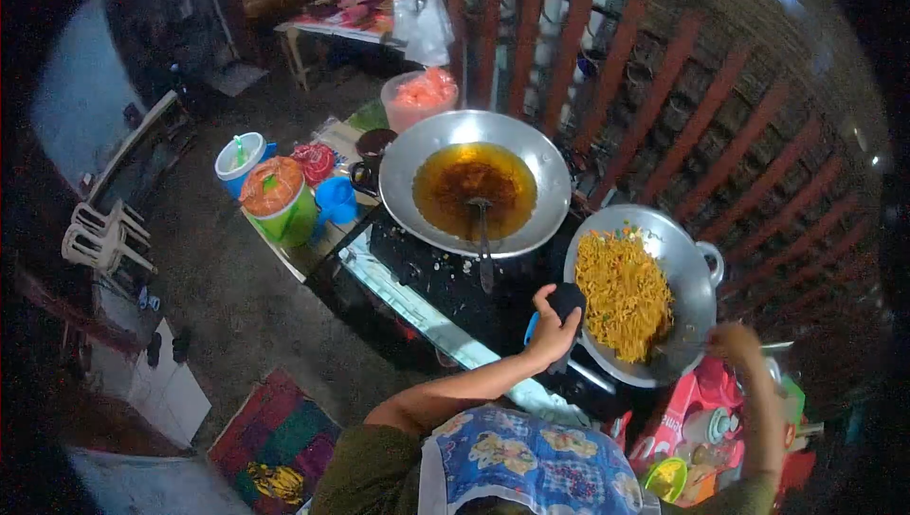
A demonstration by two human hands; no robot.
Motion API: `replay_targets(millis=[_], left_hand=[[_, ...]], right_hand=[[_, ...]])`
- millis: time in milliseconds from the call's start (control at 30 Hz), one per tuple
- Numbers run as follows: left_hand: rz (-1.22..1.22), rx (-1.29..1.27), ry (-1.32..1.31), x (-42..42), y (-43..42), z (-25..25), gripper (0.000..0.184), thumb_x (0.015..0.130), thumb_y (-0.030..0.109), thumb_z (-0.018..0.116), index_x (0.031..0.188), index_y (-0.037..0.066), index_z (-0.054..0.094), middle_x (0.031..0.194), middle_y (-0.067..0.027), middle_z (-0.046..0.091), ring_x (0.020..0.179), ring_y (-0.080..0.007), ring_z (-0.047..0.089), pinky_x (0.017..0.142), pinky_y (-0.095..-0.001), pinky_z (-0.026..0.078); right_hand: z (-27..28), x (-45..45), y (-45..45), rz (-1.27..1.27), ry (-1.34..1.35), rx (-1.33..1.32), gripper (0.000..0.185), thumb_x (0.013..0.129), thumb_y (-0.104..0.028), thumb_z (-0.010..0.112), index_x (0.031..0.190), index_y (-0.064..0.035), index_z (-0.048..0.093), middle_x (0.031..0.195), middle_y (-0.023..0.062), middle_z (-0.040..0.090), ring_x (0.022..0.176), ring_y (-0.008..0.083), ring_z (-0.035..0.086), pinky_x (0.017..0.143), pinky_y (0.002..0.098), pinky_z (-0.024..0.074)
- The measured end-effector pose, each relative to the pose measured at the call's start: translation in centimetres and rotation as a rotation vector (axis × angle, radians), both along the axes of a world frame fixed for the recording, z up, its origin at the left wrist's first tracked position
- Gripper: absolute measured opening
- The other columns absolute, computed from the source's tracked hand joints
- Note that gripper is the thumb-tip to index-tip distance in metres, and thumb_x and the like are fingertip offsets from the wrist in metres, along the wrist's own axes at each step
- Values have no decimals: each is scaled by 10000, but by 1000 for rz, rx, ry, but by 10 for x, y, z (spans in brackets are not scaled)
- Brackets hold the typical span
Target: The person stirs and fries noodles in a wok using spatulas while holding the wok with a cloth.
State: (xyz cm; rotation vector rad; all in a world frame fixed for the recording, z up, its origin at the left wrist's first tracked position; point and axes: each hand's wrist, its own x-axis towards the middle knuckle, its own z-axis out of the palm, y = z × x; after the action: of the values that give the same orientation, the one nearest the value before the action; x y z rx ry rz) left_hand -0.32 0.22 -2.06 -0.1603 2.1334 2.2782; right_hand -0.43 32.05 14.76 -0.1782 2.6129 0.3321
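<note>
"How much room is there around the noodle wok (694, 292)?"

"Little at the back: dark red slats (668, 70) rise behind it, and its far loop handle (713, 265) points toward them. The oil wok (550, 179) sits just beside it, up and to the left in view, with a ladle (483, 231) leaning in the oil."

"And the near sides?"

"The counter's pale front edge (417, 302) slants below the oil wok, with the dark floor (246, 316) spreading beyond it. Red plastic packaging (668, 420) crowds the noodle wok's lower right."

"What about the grips?"

"The left hand (552, 337) is closed around a black cloth (567, 300) at the noodle wok's near-left rim, thumb and fingers wrapped on it. The right hand (735, 343) is blurred by the opposite rim; I can't tell how far open it is, or whether it holds anything."

"Where are the noodles (621, 297)?"

"Inside that wok, heaped toward its left side, with green bits by the upper rim."
</note>
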Motion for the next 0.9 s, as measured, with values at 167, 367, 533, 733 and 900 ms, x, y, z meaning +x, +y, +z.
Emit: replay_targets(millis=[167, 367, 533, 733, 900], left_hand=[[29, -31, 76, 1, -1, 7, 599, 823, 171, 555, 1249, 92, 141, 1127, -172, 401, 971, -253, 469, 849, -357, 380], [2, -39, 90, -3, -1, -5, 583, 843, 166, 539, 1254, 83, 133, 1133, -206, 387, 977, -257, 466, 853, -340, 374], [-32, -76, -2, 1, -6, 17, 598, 843, 158, 537, 1260, 82, 116, 1144, -206, 392, 1006, -260, 466, 865, -331, 370], [-52, 34, -5, 2, -6, 19, 609, 839, 166, 547, 1261, 92, 114, 1129, -206, 417, 987, -255, 480, 868, -332, 373], [-17, -43, 3, -1, -5, 6, 622, 833, 187, 567, 1257, 98, 121, 1104, -207, 440, 970, -258, 492, 854, -332, 384]], right_hand=[[-123, 26, -44, -280, 513, -362, 216, 778, -268, 567, 860, -72, 608, 824, 201, 607, 791, 367, 589, 658, 470, 466], [-86, 44, -51, -507, 563, -466, 172, 768, -286, 589, 896, -182, 637, 815, 151, 626, 776, 328, 607, 643, 426, 471], [-35, 52, -51, -424, 614, -253, 161, 758, -277, 589, 888, -194, 638, 794, 137, 631, 725, 314, 618, 612, 422, 477], [18, 48, -60, -257, 678, 5, 153, 773, -232, 534, 873, -189, 642, 729, 147, 623, 675, 302, 622, 581, 420, 490], [51, 42, -92, -45, 752, 285, 161, 770, -195, 505, 873, -198, 628, 785, 105, 618, 752, 238, 621, 604, 379, 499]])
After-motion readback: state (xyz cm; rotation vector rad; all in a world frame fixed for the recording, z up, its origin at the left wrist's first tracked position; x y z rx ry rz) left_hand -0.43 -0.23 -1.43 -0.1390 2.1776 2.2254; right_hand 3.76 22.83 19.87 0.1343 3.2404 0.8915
